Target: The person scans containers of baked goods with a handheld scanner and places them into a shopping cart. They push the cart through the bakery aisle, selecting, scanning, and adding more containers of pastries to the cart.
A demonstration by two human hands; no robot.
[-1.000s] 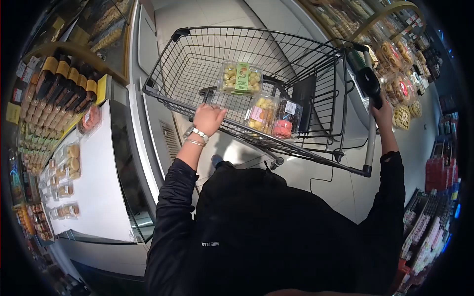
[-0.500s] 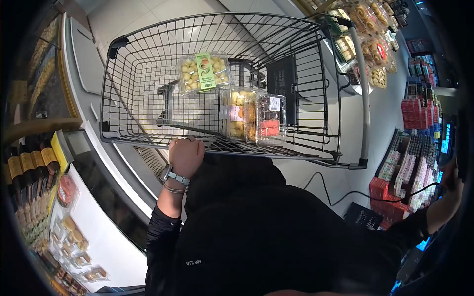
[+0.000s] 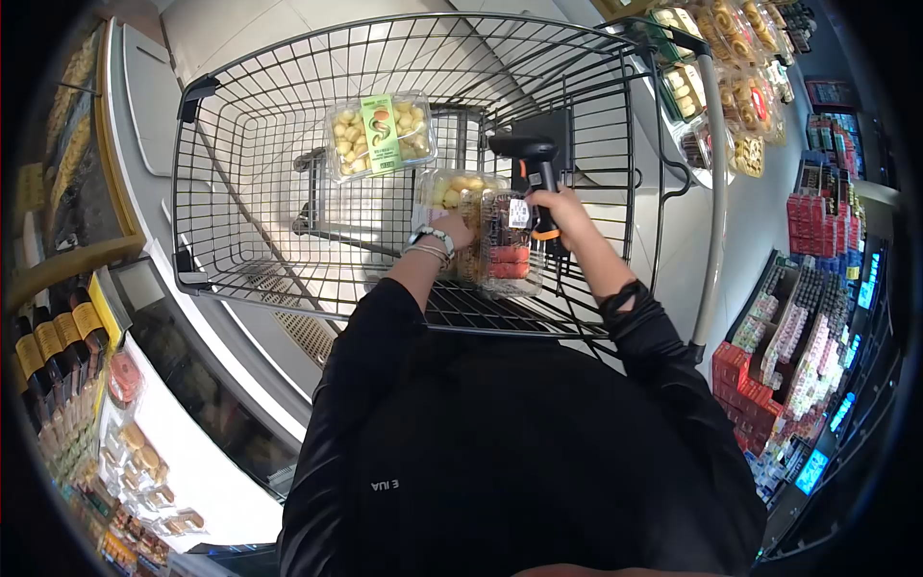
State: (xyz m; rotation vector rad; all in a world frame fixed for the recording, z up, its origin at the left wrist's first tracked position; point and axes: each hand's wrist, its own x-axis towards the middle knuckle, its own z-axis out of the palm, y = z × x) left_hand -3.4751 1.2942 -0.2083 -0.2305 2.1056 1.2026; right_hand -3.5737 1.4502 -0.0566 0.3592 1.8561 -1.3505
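Observation:
My right hand (image 3: 560, 219) is closed around the handle of a black and orange barcode scanner (image 3: 538, 162), held over the shopping cart (image 3: 221, 91). Just below the scanner head, a clear plastic box (image 3: 510, 264) with dark and red food shows a white barcode label. My left hand (image 3: 450, 229) reaches over the cart's near side and touches the neighbouring clear box of pale yellow pieces (image 3: 471, 183); its fingers are mostly hidden. Apart from these, toward the far side, lies a clear box with a green label (image 3: 383, 135), filled with round yellowish pieces.
Packaged baked goods (image 3: 735, 96) are stacked beyond the cart handle (image 3: 713, 202). Shelves of red boxes (image 3: 745, 389) and small cartons stand at right. At left are a display counter (image 3: 183, 423) and dark bottle-like packages (image 3: 58, 332).
My right hand has come from the far right into the cart area with the scanner. My left hand has left the cart's near rim for the boxes. The cart appears slightly shifted left.

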